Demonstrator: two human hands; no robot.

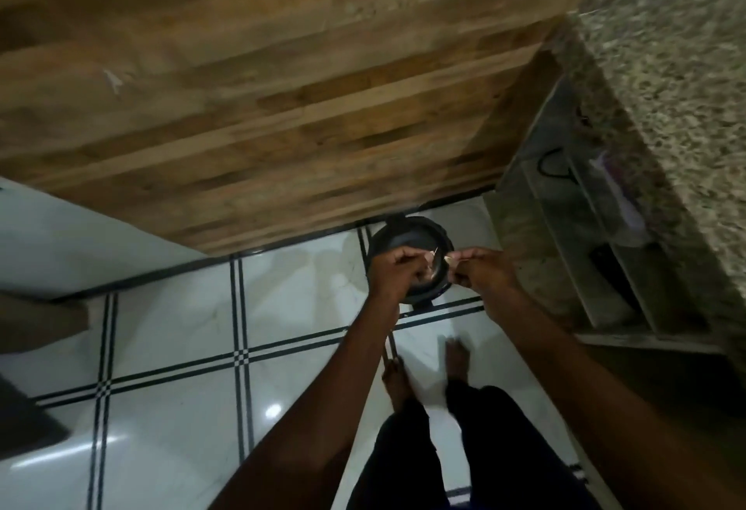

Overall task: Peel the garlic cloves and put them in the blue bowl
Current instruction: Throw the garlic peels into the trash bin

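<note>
Setting: home kitchen. Evidence: speckled granite countertop (662, 77) at right, with open shelves (597, 251) beneath it holding dim, unidentifiable items; glossy white floor tiles (173, 400) with dark striped borders; wood-grain panelling (258, 98) rising from the floor; a round dark bin (407, 241) standing on the tiles against the panelling. Person's bare feet (397, 382) on the floor (domestic rather than commercial premises). Lighting dim.

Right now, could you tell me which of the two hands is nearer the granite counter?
The right hand; it is on the granite counter side, while the left hand is on the far side.
</note>
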